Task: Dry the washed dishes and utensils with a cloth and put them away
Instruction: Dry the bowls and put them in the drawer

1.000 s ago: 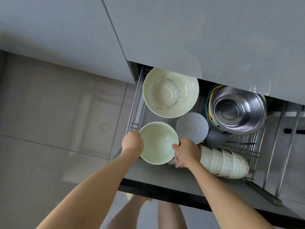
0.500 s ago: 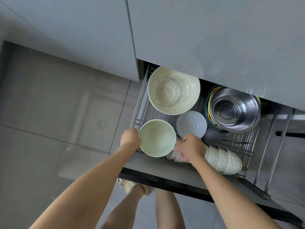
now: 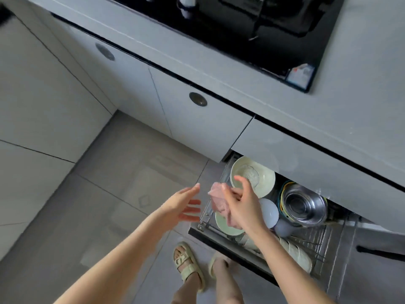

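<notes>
Our right hand (image 3: 243,205) pinches a pink cloth (image 3: 219,202) in its grip, above the green bowl (image 3: 221,224) at the nine o'clock end of the open drawer (image 3: 311,239). Our left hand (image 3: 184,207), at the cloth's nine o'clock, has its grip spread and holds nothing. The hob sticker (image 3: 300,75) is too blurred to read.

A crumpled pink cloth (image 3: 219,201) hung from the right hand (image 3: 243,206), over a pale green bowl (image 3: 222,227) upright in the wire drawer (image 3: 205,216).
</notes>
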`<state>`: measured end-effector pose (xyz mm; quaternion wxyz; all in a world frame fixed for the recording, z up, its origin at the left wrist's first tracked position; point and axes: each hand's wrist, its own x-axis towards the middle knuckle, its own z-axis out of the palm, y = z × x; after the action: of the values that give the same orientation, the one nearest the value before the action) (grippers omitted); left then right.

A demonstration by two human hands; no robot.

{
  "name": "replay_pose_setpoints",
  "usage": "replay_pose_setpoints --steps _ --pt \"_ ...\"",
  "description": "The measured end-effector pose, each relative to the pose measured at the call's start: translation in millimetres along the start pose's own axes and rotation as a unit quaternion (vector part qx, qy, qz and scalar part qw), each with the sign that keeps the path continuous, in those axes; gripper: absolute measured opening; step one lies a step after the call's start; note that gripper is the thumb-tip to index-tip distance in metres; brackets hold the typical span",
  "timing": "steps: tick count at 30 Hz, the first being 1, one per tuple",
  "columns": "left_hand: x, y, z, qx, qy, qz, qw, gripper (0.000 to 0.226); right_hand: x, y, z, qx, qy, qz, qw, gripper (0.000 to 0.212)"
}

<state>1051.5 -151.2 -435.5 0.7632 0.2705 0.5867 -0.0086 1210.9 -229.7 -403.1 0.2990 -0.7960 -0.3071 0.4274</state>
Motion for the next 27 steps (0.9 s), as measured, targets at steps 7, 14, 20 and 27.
replay_pose_setpoints --steps 7,14,20,27 --pt "-160 33 -98 -0.140 -0.016 0.203 0.969 0.036 -62 -175 67 0.064 -0.179 -0.103 0.976 0.058" --pt "-284 35 -214 -0.212 0.179 0.320 0.906 0.022 -107 -312 144 -0.039 -0.475 -0.188 0.859 0.066" --pt "-366 21 -318 -0.282 0.306 0.357 0.837 0.019 -155 -410 242 -0.057 -0.492 -0.306 0.813 0.043" --pt "-431 -1 -454 -0.375 0.427 0.342 0.748 0.008 -170 -511 361 0.015 -0.519 -0.293 0.803 0.039"
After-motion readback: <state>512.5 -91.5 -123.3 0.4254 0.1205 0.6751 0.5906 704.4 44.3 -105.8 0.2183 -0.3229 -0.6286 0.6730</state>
